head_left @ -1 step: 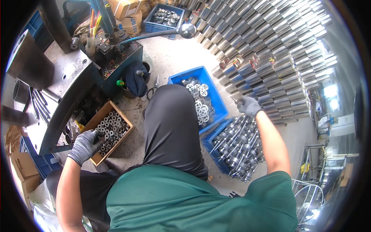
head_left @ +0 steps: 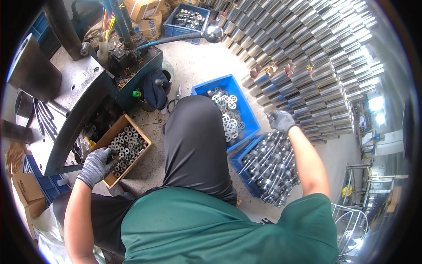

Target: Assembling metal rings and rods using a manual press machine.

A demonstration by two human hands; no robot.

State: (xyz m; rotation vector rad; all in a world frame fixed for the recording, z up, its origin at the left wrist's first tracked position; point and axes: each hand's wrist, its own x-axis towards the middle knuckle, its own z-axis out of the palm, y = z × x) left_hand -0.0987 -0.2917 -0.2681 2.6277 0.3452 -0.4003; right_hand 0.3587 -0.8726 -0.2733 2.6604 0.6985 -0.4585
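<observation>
Head view: at the far left, a dark pipe (head_left: 35,72) stands on a metal surface (head_left: 79,72). Next comes the left hand (head_left: 97,166), gloved in grey, its fingertips down among small metal rings (head_left: 127,143) at the near-left part of a wooden box (head_left: 136,161); I cannot tell whether they are clamped on a ring. The box's long axis slants from lower left to upper right. Farther back, a brown paper sack (head_left: 148,27) bears large dark printed lettering. Right of the person's leg (head_left: 193,141), a blue bin (head_left: 250,110) holds pale slotted discs (head_left: 230,125). Just below it, a second bin (head_left: 237,165) is heaped with metal rods (head_left: 268,169), many pointing from lower left to upper right. Above that heap is the gloved right hand (head_left: 282,120), fingers curled; I cannot tell what, if anything, they grip. Metal tubes (head_left: 303,57) are stacked behind it.
</observation>
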